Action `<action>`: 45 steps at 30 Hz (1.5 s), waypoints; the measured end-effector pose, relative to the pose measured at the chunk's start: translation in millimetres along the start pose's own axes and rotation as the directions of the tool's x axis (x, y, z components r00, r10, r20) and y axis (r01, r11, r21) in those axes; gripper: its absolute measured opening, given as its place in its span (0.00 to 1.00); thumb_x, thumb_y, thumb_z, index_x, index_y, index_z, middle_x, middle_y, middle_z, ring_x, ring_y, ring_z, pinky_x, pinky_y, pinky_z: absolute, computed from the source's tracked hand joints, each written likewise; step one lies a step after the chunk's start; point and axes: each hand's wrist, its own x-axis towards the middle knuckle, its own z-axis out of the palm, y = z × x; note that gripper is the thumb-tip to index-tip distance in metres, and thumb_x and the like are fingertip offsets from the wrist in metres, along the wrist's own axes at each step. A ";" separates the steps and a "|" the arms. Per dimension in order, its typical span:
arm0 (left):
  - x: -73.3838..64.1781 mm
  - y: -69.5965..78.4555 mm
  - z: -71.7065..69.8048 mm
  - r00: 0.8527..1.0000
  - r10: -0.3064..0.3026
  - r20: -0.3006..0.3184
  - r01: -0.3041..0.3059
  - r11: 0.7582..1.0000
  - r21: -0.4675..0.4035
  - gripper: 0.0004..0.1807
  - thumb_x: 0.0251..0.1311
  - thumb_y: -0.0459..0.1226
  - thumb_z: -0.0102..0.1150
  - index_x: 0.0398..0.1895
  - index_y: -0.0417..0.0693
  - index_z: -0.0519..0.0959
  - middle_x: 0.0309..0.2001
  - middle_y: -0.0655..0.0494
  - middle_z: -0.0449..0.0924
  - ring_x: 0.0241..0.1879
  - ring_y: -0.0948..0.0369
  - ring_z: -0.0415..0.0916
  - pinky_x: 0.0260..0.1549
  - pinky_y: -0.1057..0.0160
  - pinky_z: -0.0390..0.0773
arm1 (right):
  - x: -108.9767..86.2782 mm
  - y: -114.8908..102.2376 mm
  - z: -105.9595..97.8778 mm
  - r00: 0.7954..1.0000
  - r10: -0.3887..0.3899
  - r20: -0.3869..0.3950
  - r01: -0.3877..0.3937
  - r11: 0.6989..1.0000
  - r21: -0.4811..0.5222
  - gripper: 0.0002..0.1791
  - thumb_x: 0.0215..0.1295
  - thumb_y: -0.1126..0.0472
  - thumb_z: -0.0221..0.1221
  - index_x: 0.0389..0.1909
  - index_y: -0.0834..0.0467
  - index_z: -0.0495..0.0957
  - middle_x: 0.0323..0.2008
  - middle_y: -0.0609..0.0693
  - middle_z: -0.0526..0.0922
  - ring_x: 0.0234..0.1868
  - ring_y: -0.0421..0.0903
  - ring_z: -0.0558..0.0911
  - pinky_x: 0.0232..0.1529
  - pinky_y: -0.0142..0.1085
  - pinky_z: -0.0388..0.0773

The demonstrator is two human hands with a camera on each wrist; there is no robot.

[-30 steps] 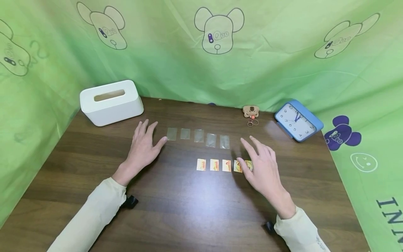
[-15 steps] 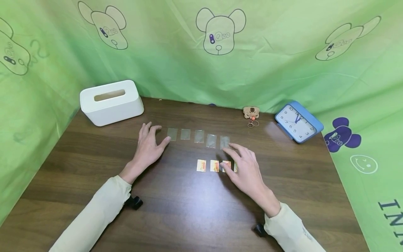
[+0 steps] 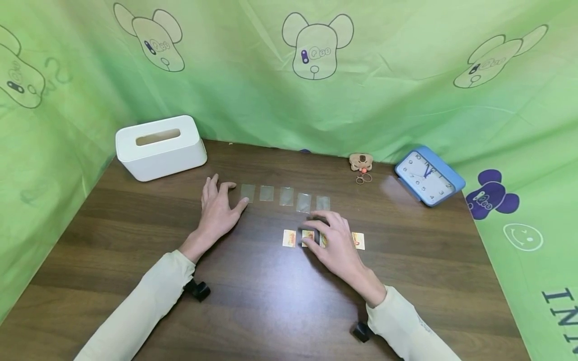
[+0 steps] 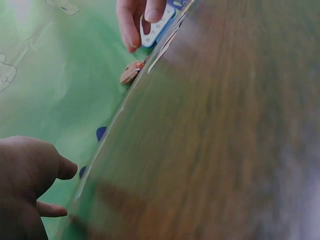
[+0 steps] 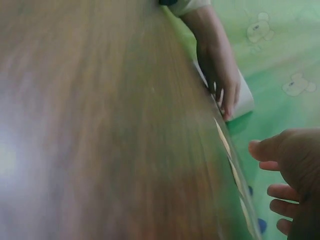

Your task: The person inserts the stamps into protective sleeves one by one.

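A row of several small clear plastic sleeves (image 3: 286, 196) lies flat on the dark wooden table (image 3: 253, 311). Nearer the person is a row of small printed cards, with the leftmost card (image 3: 289, 238) and the rightmost card (image 3: 358, 241) in full view. My left hand (image 3: 219, 210) has its fingers spread, its thumb tip beside the leftmost sleeve (image 3: 247, 193). Over the card row, my right hand (image 3: 334, 245) has its thumb and fingers apart and holds nothing. It hides part of the row. Both wrist views show the hands, left (image 4: 27, 180) and right (image 5: 300, 180), at low angle.
A white tissue box (image 3: 161, 148) stands at the back left. Toward the back right are a brown bear keychain (image 3: 360, 162) and a blue clock (image 3: 429, 175). Green printed cloth (image 3: 253, 100) hangs behind and beside the table.
My right hand has moved left along the card row, uncovering the rightmost card. My left hand has shifted slightly right, closer to the leftmost sleeve.
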 end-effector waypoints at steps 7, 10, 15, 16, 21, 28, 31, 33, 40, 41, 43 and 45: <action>3.7 -0.8 7.3 0.999 0.019 -0.036 -0.019 1.000 0.003 0.30 0.75 0.44 0.69 0.69 0.35 0.73 0.88 0.29 0.39 0.89 0.37 0.27 0.84 0.31 0.35 | 5.0 -11.8 9.3 0.996 0.055 0.072 -0.057 0.998 0.039 0.17 0.58 0.60 0.83 0.48 0.57 0.93 0.59 0.58 0.87 0.64 0.60 0.81 0.61 0.59 0.69; 5.5 -1.0 9.9 0.998 0.029 -0.056 -0.028 1.000 0.009 0.28 0.75 0.43 0.70 0.67 0.34 0.72 0.87 0.27 0.39 0.88 0.36 0.28 0.84 0.33 0.35 | 6.5 -15.1 14.0 0.993 0.076 0.094 -0.079 0.996 0.035 0.18 0.58 0.61 0.84 0.48 0.58 0.93 0.60 0.58 0.87 0.66 0.61 0.80 0.63 0.59 0.69; 8.8 -0.8 13.4 0.996 0.030 -0.079 -0.029 0.999 0.016 0.28 0.75 0.44 0.70 0.63 0.34 0.72 0.87 0.26 0.40 0.88 0.35 0.30 0.84 0.33 0.35 | 8.9 -17.3 19.7 0.990 0.083 0.112 -0.086 0.996 0.018 0.18 0.58 0.60 0.83 0.49 0.58 0.93 0.61 0.58 0.86 0.67 0.60 0.79 0.68 0.60 0.68; 9.5 -0.8 13.9 0.996 0.029 -0.081 -0.027 0.999 0.020 0.28 0.74 0.45 0.71 0.62 0.34 0.72 0.87 0.27 0.40 0.88 0.35 0.30 0.84 0.34 0.35 | 9.2 -17.3 20.3 0.990 0.084 0.115 -0.086 0.996 0.013 0.18 0.58 0.60 0.83 0.49 0.58 0.93 0.61 0.58 0.86 0.67 0.60 0.79 0.68 0.61 0.67; 12.8 0.4 15.8 0.996 0.033 -0.088 -0.030 0.999 0.034 0.28 0.74 0.47 0.72 0.59 0.33 0.72 0.87 0.27 0.40 0.88 0.35 0.31 0.84 0.35 0.36 | 9.1 -15.7 23.0 0.990 0.082 0.114 -0.082 0.997 -0.002 0.16 0.58 0.60 0.83 0.47 0.57 0.93 0.61 0.57 0.86 0.67 0.59 0.79 0.67 0.61 0.68; 14.7 -0.9 17.3 0.994 0.043 -0.096 -0.039 0.998 0.045 0.29 0.70 0.46 0.76 0.57 0.33 0.73 0.86 0.26 0.41 0.88 0.34 0.32 0.84 0.35 0.37 | 8.6 -15.5 23.5 0.990 0.086 0.109 -0.087 0.996 0.003 0.15 0.58 0.60 0.83 0.45 0.56 0.93 0.60 0.57 0.86 0.67 0.59 0.79 0.66 0.61 0.69; 14.5 -1.6 17.3 0.994 0.045 -0.100 -0.040 0.998 0.046 0.29 0.69 0.45 0.77 0.56 0.34 0.74 0.86 0.26 0.43 0.88 0.34 0.34 0.84 0.35 0.37 | 9.2 -15.8 23.6 0.990 0.085 0.111 -0.086 0.996 0.010 0.14 0.58 0.61 0.83 0.44 0.55 0.93 0.60 0.57 0.86 0.67 0.60 0.79 0.65 0.61 0.69; 14.5 -2.1 17.4 0.993 0.047 -0.107 -0.042 0.998 0.046 0.27 0.69 0.45 0.77 0.55 0.34 0.75 0.86 0.26 0.44 0.88 0.34 0.35 0.84 0.35 0.38 | 9.7 -16.0 23.5 0.990 0.084 0.113 -0.086 0.996 0.020 0.15 0.57 0.61 0.83 0.44 0.56 0.92 0.60 0.58 0.86 0.67 0.60 0.79 0.65 0.61 0.69; 14.2 -1.6 16.7 0.991 0.059 -0.122 -0.054 0.998 0.040 0.23 0.67 0.43 0.79 0.50 0.34 0.80 0.85 0.27 0.48 0.87 0.33 0.38 0.84 0.35 0.39 | 12.6 -14.8 22.7 0.991 0.079 0.111 -0.086 0.994 0.060 0.16 0.54 0.63 0.84 0.43 0.56 0.91 0.57 0.55 0.89 0.66 0.59 0.80 0.66 0.60 0.69; 14.3 -1.5 16.5 0.991 0.060 -0.124 -0.056 0.998 0.039 0.22 0.67 0.43 0.79 0.49 0.35 0.80 0.85 0.27 0.48 0.87 0.33 0.39 0.84 0.35 0.39 | 13.1 -14.7 22.4 0.991 0.075 0.109 -0.083 0.994 0.067 0.16 0.54 0.63 0.84 0.43 0.56 0.91 0.56 0.55 0.90 0.65 0.58 0.80 0.66 0.59 0.70; 14.8 -1.4 16.5 0.990 0.063 -0.127 -0.059 0.998 0.039 0.22 0.67 0.43 0.79 0.47 0.35 0.81 0.85 0.27 0.50 0.86 0.33 0.40 0.84 0.35 0.39 | 13.8 -14.5 21.9 0.993 0.065 0.100 -0.073 0.994 0.076 0.17 0.53 0.63 0.85 0.42 0.56 0.91 0.53 0.54 0.91 0.63 0.57 0.81 0.65 0.58 0.70; 14.9 -1.1 16.3 0.989 0.063 -0.131 -0.059 0.998 0.037 0.21 0.66 0.43 0.80 0.46 0.35 0.82 0.85 0.28 0.52 0.86 0.33 0.42 0.84 0.35 0.39 | 14.3 -14.5 21.8 0.994 0.055 0.089 -0.062 0.995 0.080 0.17 0.51 0.64 0.85 0.41 0.56 0.91 0.50 0.53 0.92 0.61 0.56 0.82 0.64 0.56 0.70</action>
